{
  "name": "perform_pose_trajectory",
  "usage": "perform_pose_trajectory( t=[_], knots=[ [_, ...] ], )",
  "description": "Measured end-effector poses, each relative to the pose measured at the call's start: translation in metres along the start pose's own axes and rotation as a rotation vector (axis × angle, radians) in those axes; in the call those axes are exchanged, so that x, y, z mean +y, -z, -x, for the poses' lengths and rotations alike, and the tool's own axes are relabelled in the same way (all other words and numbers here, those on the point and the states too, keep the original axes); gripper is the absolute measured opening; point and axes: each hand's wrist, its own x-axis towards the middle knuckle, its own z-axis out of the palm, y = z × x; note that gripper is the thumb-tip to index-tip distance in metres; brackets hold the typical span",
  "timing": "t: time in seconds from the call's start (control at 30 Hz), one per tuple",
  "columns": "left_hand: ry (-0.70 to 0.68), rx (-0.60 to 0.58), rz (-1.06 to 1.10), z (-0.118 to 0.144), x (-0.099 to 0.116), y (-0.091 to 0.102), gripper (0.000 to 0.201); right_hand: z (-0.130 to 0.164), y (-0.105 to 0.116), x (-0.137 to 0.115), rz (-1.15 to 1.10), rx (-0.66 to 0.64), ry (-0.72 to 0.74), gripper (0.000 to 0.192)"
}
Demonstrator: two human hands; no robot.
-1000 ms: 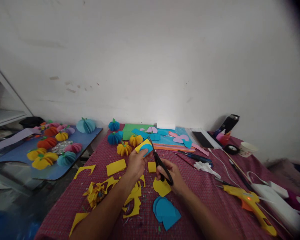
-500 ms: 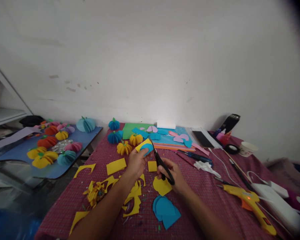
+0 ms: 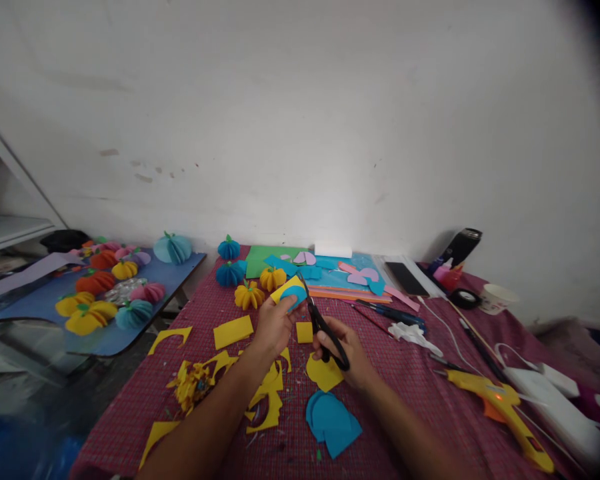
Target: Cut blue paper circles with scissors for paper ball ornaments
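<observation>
My left hand pinches a yellow paper piece with a blue half-round shape laid on it, held above the table. My right hand grips black scissors, blades pointing up and touching the right edge of that paper. Just below the hands lie a yellow cut round, a stack of blue rounds and yellow offcuts.
The red checked tablecloth carries paper pumpkins, coloured sheets, a yellow glue gun at the right, a phone, tape roll, cup and black bottle. A blue board with more pumpkins stands left.
Almost nothing differs; the hands, paper and scissors stay in the same place, with only a slight shift of the view.
</observation>
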Motion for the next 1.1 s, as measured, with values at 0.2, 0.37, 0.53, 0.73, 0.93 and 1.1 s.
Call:
perform_pose_trajectory(
  t=[0.2, 0.37, 0.53, 0.73, 0.93, 1.1],
  knots=[
    [-0.001, 0.004, -0.002, 0.0012, 0.0014, -0.0013, 0.037, -0.0009, -0.0007, -0.0005, 0.003, 0.003, -0.009, 0.031],
    [0.001, 0.016, -0.009, 0.0017, 0.0028, -0.0027, 0.036, -0.0003, -0.0013, -0.0029, 0.032, 0.014, -0.002, 0.029],
    [-0.001, 0.011, -0.013, 0.0011, 0.003, -0.002, 0.036, -0.0009, 0.0012, -0.0043, 0.078, 0.014, -0.002, 0.028],
    [-0.004, 0.023, -0.035, 0.002, 0.0045, -0.0019, 0.035, -0.0003, 0.006, -0.005, 0.09, -0.007, 0.006, 0.026],
    [0.005, 0.026, -0.047, 0.0, 0.0006, -0.0004, 0.036, -0.0009, 0.0064, -0.0034, 0.048, 0.0, -0.003, 0.032],
    [0.018, 0.027, -0.051, 0.0, -0.0004, -0.0001, 0.035, -0.001, 0.0079, -0.0048, 0.063, 0.004, -0.018, 0.033]
  ],
)
